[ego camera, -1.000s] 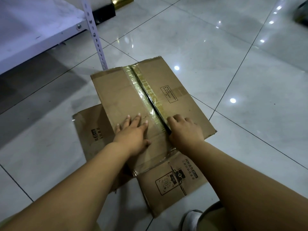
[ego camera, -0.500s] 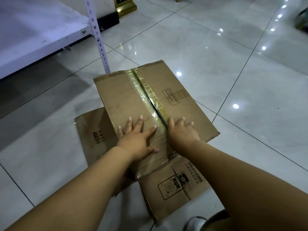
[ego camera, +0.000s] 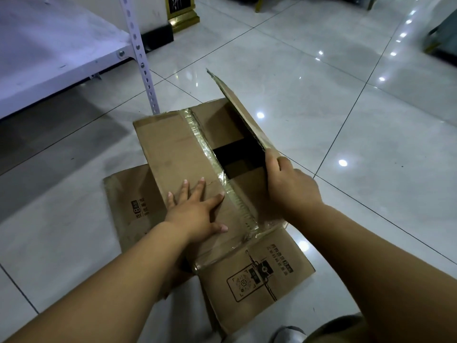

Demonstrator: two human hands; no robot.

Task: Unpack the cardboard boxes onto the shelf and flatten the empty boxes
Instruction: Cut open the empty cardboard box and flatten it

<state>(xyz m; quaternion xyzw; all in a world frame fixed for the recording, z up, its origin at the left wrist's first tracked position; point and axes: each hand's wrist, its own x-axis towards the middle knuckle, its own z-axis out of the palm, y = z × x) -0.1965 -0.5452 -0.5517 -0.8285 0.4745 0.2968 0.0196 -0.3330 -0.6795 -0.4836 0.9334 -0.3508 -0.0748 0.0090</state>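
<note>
A brown cardboard box (ego camera: 170,149) sits on the tiled floor with tape along its centre seam. Its right flap (ego camera: 241,111) stands raised, and my right hand (ego camera: 289,186) grips the flap's near edge. The dark inside of the box shows through the gap. My left hand (ego camera: 197,209) presses flat on the closed left flap, fingers spread. Under the box lies a flattened cardboard box (ego camera: 254,276) with black printing. The white metal shelf (ego camera: 49,58) is at the upper left, its bottom board bare.
The shelf's perforated upright post (ego camera: 143,63) stands just behind the box. A gold-framed sign stand (ego camera: 181,11) is by the wall beyond it. Glossy grey floor tiles (ego camera: 346,120) spread to the right. A grey shoe (ego camera: 288,334) shows at the bottom edge.
Both flaps lay shut under my hands before. My right hand has since pulled the right flap up and open along the taped seam, while my left hand stayed pressed on the left flap.
</note>
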